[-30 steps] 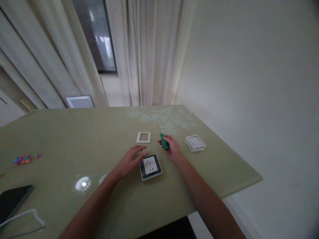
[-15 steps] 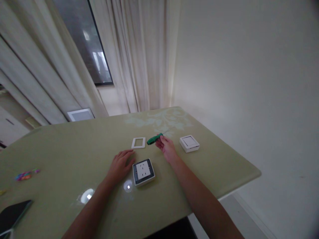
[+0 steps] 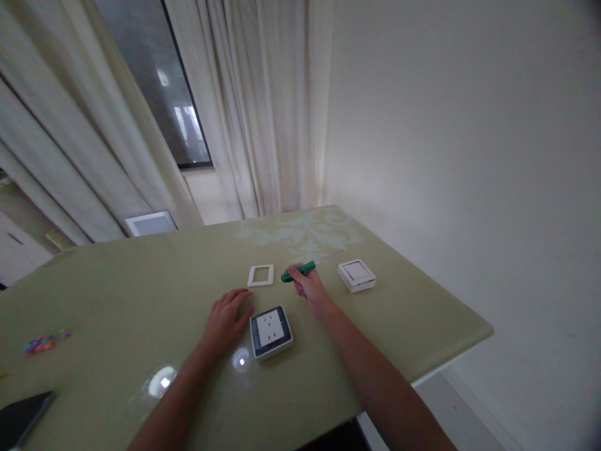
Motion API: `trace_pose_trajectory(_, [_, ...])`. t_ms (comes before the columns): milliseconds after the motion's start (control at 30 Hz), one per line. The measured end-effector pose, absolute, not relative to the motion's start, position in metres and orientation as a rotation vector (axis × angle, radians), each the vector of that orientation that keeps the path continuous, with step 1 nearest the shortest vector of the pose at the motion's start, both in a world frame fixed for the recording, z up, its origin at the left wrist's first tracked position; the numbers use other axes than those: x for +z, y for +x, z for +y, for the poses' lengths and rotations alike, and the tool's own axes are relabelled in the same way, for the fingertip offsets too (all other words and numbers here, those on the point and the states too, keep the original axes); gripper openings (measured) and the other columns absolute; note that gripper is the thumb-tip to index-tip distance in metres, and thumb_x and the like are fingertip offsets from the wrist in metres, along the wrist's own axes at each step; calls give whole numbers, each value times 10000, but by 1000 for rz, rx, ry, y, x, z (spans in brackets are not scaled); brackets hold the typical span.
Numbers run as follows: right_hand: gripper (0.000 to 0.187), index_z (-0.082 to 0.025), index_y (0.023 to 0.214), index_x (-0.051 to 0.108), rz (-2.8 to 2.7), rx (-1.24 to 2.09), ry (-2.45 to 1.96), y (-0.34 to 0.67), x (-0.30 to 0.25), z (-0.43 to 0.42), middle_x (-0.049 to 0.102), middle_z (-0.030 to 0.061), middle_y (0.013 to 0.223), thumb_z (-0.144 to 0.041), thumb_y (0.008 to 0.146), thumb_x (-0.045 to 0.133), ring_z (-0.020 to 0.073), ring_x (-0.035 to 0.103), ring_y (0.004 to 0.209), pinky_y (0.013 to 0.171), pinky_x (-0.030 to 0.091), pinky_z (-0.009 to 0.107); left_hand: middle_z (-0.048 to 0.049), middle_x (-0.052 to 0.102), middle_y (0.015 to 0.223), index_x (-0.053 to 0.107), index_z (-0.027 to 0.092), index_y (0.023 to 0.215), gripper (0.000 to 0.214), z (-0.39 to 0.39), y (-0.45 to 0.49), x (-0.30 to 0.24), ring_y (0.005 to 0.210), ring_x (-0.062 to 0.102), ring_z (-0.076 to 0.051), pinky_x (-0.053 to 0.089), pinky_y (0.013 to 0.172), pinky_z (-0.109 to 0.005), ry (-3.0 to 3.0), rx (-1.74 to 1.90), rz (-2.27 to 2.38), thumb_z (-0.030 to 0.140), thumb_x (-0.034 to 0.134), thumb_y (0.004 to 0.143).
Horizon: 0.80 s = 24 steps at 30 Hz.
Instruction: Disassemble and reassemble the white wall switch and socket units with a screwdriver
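My right hand [image 3: 310, 293] grips a screwdriver [image 3: 300, 270] by its green handle, the thin metal shaft pointing away to the right above the table. My left hand [image 3: 228, 316] lies on the table with fingers stretched, just left of a wall socket [image 3: 271, 332] in a white box. The socket has a white slotted centre and a dark surround. Beyond the left fingertips lies a white square frame [image 3: 251, 275]. To the right of my right hand sits a white switch box [image 3: 357, 275] with a square panel on top.
The pale green table [image 3: 154, 294] meets the wall on the right. At the far left lie small colourful pieces [image 3: 43, 342] and a dark flat device [image 3: 23, 414]. Curtains [image 3: 263, 113] and a white-framed panel [image 3: 151, 223] stand behind the table.
My right hand has shifted its hold towards the handle's rear end, and the screwdriver points more to the right. My left hand stays by the socket. The view has tilted slightly.
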State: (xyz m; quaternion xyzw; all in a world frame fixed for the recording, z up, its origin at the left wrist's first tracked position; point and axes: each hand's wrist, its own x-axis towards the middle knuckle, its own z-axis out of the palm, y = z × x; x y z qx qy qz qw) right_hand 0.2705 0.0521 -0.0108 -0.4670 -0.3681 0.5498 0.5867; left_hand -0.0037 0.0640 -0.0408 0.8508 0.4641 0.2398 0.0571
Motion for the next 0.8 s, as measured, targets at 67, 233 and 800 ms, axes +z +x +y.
trace_pose_trajectory(67, [426,-150,867,713,-885,1300,-1085,270,-9,51,490,-95,565,-546,1025,724,53,339,428,427,279,202,-128,652,1556,630,226,1498,459,65,1,-41,1392,608,-341,482,1176,-555,2571,700,1444,338,504,1071])
trace_pose_trajectory(233, [508,-147,903,786,-912,1305,-1056,269,-10,50,574,-44,576,-645,976,714,89,436,474,483,347,240,-115,507,1707,534,265,1603,519,76,21,-41,1489,506,-371,445,1179,-599,2558,605,1507,300,474,1088])
trace_pose_trajectory(800, [368,-189,1129,734,-649,1131,-952,278,-17,59,783,53,1038,-496,937,799,197,747,883,750,572,323,-108,576,1441,657,255,1048,256,10,-2,27,1385,577,-285,520,1181,-458,2432,642,1017,447,506,1123])
